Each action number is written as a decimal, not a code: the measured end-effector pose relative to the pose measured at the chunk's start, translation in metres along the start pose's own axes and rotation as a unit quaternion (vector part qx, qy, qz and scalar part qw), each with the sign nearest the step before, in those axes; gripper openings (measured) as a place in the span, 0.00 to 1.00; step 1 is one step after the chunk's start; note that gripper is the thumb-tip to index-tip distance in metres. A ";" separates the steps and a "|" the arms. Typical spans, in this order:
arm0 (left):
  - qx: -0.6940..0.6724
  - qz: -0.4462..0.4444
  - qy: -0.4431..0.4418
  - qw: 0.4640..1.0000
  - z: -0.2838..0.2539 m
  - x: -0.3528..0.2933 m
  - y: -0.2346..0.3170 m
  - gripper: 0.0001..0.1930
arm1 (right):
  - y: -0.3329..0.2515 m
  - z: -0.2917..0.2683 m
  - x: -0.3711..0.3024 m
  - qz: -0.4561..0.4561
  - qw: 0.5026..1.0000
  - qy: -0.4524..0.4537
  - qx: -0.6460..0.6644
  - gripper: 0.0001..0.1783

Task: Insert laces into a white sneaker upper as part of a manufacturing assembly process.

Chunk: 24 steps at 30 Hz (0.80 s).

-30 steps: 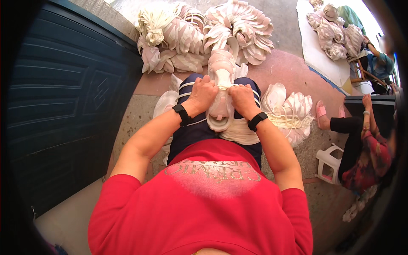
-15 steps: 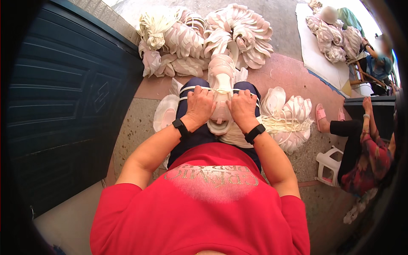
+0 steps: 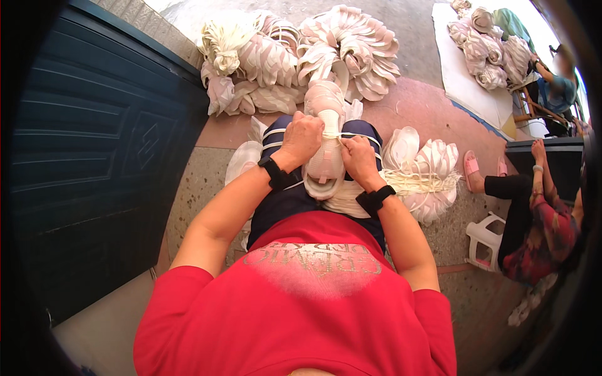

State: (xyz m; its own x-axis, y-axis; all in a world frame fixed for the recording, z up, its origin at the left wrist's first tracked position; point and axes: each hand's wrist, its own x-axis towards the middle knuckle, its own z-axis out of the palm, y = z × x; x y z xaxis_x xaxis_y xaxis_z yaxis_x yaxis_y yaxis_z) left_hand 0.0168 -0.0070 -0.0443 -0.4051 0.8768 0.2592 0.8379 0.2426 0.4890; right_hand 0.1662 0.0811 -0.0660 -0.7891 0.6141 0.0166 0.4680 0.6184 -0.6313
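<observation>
A pale pink shoe upper point(image 3: 324, 164) lies lengthwise between my knees, its heel opening toward me. Across its middle runs a cream shoelace point(image 3: 333, 134). My left hand point(image 3: 303, 135) is closed at the lace, over the left edge of the upper, its fingertips partly hidden. On the right edge, a little nearer to me, my right hand point(image 3: 359, 159) pinches the lace between thumb and fingers. More white cord point(image 3: 274, 133) passes across my dark trouser legs. Black bands circle both my wrists.
Big bundles of pink and white shoe uppers point(image 3: 348, 53) lie on the floor ahead, with a cord-tied bundle point(image 3: 429, 178) by my right knee. A dark blue door point(image 3: 94, 150) stands left. At right are a white stool point(image 3: 486, 241), a seated person point(image 3: 545, 238) and another person farther off.
My left hand has shifted forward and slightly right, now rising over the upper's edge. My right hand has drawn a little nearer to me. The lace between them has changed its line.
</observation>
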 end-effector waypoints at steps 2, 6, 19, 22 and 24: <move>0.012 -0.048 -0.129 0.990 0.010 0.000 -0.009 0.08 | 0.002 0.002 -0.002 -0.005 1.000 0.007 0.005 0.12; 0.021 0.059 -0.129 0.990 -0.007 -0.015 -0.002 0.06 | 0.006 0.006 -0.003 0.001 0.999 0.023 0.030 0.11; 0.105 0.079 -0.098 0.987 -0.006 -0.031 0.011 0.19 | 0.010 0.006 0.002 -0.013 0.997 0.017 0.073 0.09; 0.105 0.079 -0.086 0.988 -0.007 -0.035 0.009 0.19 | 0.008 0.004 0.003 -0.017 0.997 0.010 0.079 0.09; 0.098 0.079 -0.080 0.989 -0.006 -0.037 0.007 0.19 | 0.007 0.002 0.003 -0.003 0.996 -0.001 0.085 0.09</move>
State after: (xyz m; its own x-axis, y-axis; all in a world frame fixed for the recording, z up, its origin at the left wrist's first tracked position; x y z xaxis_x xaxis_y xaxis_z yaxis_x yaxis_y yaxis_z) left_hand 0.0352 -0.0404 -0.0451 -0.2140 0.9609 0.1758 0.9468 0.1598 0.2792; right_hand 0.1661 0.0857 -0.0721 -0.7931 0.6088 0.0194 0.3892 0.5310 -0.7527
